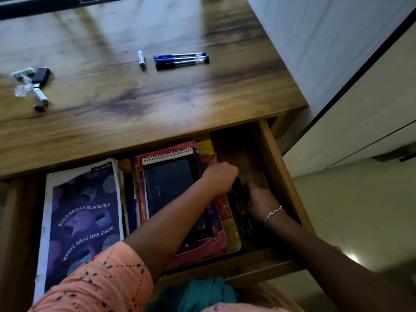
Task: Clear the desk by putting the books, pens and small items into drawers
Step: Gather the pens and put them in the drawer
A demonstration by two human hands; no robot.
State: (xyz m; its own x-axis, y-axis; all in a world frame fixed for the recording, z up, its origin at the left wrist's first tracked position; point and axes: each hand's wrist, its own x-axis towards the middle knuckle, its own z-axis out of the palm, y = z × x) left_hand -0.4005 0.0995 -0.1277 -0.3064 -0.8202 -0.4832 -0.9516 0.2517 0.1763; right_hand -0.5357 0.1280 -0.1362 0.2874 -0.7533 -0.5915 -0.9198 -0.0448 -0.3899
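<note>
On the desk [157, 104] far from you, three pens [181, 58] lie side by side, a white marker [141, 59] just left of them, and a cluster of small items [31, 84] well apart at the far left. The drawer [279, 176] stands open below, and a purple notebook [83, 221] fills its left side. A stack [171, 188] topped by a spiral pad with a dark cover sits beside it, so only a narrow slot on the right is free. Your left hand [221, 176] is curled over the stack's right edge and grips a dark item [238, 200] standing on edge in that slot. Your right hand [261, 199], with a bracelet [273, 212] at the wrist, reaches down on its other side. Shadow hides its fingers, so I cannot tell its grip.
</note>
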